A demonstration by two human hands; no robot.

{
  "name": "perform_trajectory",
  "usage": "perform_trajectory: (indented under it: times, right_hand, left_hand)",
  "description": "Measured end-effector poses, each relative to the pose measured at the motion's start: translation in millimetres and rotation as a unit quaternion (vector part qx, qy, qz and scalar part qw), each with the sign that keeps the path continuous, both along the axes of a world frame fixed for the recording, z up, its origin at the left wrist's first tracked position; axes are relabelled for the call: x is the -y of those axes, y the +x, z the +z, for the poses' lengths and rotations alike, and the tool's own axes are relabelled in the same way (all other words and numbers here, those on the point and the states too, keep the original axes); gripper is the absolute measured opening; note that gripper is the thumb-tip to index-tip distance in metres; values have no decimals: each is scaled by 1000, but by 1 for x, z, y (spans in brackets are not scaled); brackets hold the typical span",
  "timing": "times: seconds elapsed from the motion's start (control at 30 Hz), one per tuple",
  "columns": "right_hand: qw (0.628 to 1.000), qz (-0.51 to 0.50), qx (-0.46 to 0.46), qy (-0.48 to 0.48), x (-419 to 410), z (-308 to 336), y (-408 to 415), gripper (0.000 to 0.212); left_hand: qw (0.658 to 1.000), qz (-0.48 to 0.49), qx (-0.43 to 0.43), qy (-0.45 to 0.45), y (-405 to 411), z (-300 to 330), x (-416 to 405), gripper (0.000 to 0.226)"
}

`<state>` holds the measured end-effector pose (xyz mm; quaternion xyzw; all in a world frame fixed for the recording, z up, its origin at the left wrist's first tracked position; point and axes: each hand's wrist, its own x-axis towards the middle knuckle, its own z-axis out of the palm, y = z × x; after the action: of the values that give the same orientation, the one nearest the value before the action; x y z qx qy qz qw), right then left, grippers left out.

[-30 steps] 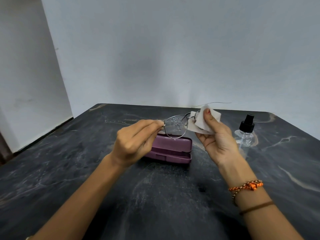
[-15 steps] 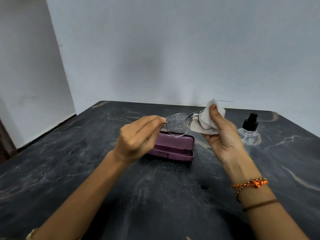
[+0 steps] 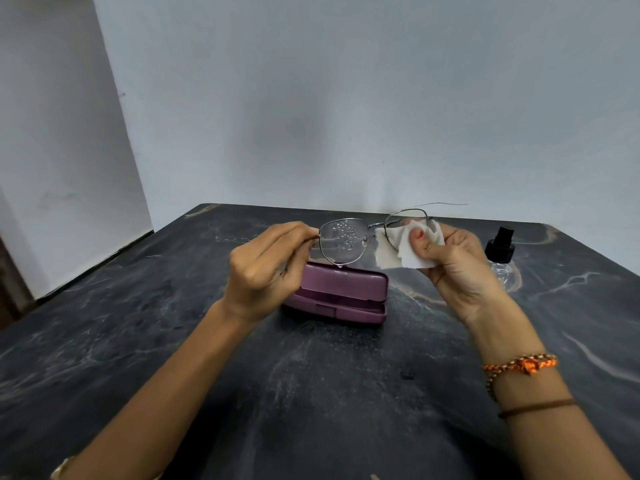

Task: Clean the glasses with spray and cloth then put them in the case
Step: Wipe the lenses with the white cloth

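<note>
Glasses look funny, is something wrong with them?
Nothing is broken. The left lens is dotted with spray droplets, and one drop hangs from its bottom rim above the closed purple case. The right hand presses the cloth on the other lens.

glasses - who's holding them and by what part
Left hand pinches the glasses at the left hinge corner; right hand grips the other lens through the cloth.

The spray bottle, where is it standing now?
In the head view the spray bottle stands on the dark table at the far right, just behind the right hand holding the cloth.
</note>
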<state>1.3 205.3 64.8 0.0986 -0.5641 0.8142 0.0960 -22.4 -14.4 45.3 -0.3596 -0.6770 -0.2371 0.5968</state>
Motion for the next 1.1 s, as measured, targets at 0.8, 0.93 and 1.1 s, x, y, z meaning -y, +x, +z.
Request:
perform_trajectory:
  times: [0.8, 0.93, 1.1]
  right_hand:
    - [960, -115, 50, -249, 13, -1, -3, 2]
    - [958, -115, 54, -259, 14, -1, -3, 3]
    - [943, -111, 49, -310, 15, 2, -3, 8]
  left_hand:
    - [997, -62, 18, -32, 1, -3, -6, 7]
    - [997, -64, 27, -16, 3, -3, -7, 8]
    - [993, -68, 63, 68, 4, 1, -6, 6]
